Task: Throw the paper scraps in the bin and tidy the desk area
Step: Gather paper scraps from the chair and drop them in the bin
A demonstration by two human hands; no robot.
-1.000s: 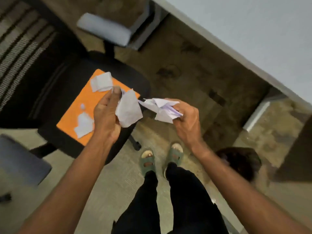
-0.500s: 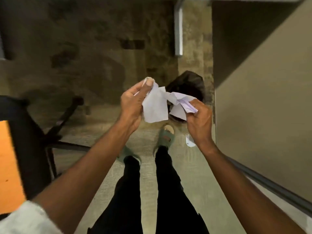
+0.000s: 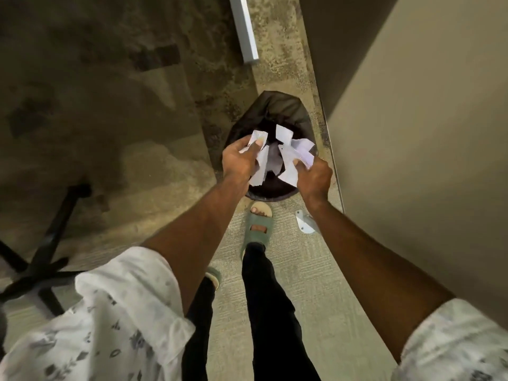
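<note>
A round bin lined with a black bag [image 3: 277, 108] stands on the carpet against a beige partition. Both my hands hang over its mouth. My left hand [image 3: 240, 160] pinches white paper scraps [image 3: 261, 163] that dangle into the opening. My right hand [image 3: 313, 178] grips another bunch of white scraps [image 3: 295, 155] beside them. One small scrap [image 3: 283, 134] sticks up above the rest; I cannot tell whether it is held or loose.
A beige partition [image 3: 412, 149] runs along the right of the bin. A white desk leg [image 3: 244, 28] stands beyond it. A black chair base [image 3: 44, 259] sits at the left. My sandalled foot [image 3: 257, 229] is just short of the bin, with a white floor bracket [image 3: 305, 222] beside it.
I have turned away from the chair with the orange pad and stepped up to the bin. Both hands, holding the scraps, have dropped from chest height to right over the bin's mouth.
</note>
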